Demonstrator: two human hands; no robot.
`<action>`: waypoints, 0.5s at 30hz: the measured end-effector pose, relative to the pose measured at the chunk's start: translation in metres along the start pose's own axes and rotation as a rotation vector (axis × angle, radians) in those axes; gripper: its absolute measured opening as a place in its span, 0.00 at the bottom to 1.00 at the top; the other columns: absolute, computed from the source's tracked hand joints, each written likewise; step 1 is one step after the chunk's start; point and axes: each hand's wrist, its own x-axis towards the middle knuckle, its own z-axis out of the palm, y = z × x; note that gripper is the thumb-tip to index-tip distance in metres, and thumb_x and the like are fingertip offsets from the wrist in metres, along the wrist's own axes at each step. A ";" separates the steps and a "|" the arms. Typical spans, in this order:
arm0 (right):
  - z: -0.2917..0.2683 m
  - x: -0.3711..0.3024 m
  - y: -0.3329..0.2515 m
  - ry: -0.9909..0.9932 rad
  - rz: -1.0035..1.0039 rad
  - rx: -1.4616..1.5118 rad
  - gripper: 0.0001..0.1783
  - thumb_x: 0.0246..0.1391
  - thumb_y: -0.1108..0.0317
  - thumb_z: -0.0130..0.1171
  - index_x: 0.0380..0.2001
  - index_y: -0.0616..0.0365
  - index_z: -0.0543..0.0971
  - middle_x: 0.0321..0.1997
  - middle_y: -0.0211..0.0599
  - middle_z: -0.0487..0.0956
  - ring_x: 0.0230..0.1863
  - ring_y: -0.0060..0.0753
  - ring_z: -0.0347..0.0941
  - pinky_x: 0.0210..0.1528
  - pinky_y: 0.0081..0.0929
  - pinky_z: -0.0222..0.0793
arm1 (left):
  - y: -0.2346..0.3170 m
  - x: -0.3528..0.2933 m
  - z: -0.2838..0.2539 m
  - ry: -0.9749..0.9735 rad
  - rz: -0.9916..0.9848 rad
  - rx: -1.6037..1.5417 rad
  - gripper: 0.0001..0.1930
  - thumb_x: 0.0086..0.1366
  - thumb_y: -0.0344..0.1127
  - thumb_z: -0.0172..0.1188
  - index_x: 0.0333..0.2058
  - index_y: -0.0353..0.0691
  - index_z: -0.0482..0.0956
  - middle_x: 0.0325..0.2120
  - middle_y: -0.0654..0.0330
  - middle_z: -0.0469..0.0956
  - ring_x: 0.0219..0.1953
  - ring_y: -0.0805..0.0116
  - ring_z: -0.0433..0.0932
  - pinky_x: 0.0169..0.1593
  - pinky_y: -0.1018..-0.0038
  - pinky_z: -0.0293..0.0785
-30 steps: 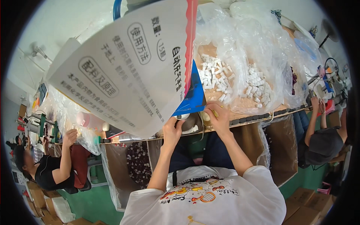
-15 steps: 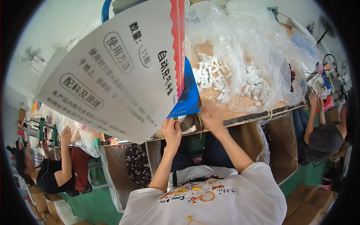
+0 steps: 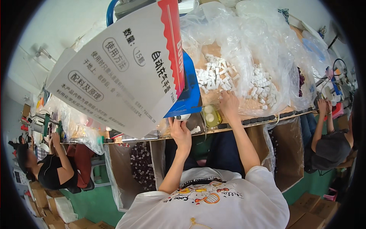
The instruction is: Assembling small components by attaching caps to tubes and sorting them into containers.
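Note:
My left hand (image 3: 180, 133) is closed at the table's near edge, below a blue machine housing (image 3: 193, 93). Its fingertips are beside a rounded white part (image 3: 183, 117); what they grip is partly hidden. At the near side of a heap of small white plastic pieces (image 3: 217, 72), my right hand (image 3: 229, 105) has its fingertips drawn together on one of them. A yellowish clear tray (image 3: 218, 121) with round white things in it lies between my hands. A large white printed sheet (image 3: 114, 76) with a red wavy border covers much of the left side.
Clear plastic bagging (image 3: 244, 45) surrounds the heap and a second pile of white pieces (image 3: 262, 89). Lined cardboard boxes (image 3: 286, 152) stand under the table edge. Other people sit at the left (image 3: 57, 164) and right (image 3: 329, 137).
My right hand has moved up and forward from the table edge to the heap, uncovering the yellowish tray. My left hand has stayed near the machine. The view has shifted slightly.

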 end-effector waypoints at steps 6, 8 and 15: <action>-0.002 -0.013 0.010 0.018 0.082 0.276 0.14 0.43 0.75 0.62 0.37 0.59 0.80 0.37 0.43 0.79 0.44 0.49 0.74 0.44 0.43 0.71 | -0.024 0.023 -0.025 -0.285 0.240 0.099 0.10 0.55 0.21 0.62 0.38 0.34 0.80 0.38 0.47 0.79 0.47 0.39 0.73 0.50 0.54 0.69; -0.005 -0.015 0.005 0.021 0.120 0.332 0.13 0.43 0.76 0.62 0.36 0.60 0.80 0.36 0.42 0.78 0.43 0.49 0.74 0.43 0.43 0.71 | -0.031 0.047 -0.027 -0.393 0.337 0.008 0.09 0.53 0.22 0.64 0.35 0.35 0.81 0.38 0.48 0.79 0.43 0.41 0.73 0.47 0.56 0.70; -0.028 -0.022 0.013 0.138 0.192 0.610 0.11 0.47 0.78 0.64 0.36 0.63 0.79 0.32 0.40 0.80 0.35 0.37 0.76 0.39 0.32 0.72 | -0.010 0.015 -0.048 -0.301 -0.099 -0.271 0.28 0.63 0.26 0.61 0.61 0.31 0.65 0.56 0.43 0.73 0.63 0.51 0.69 0.63 0.62 0.65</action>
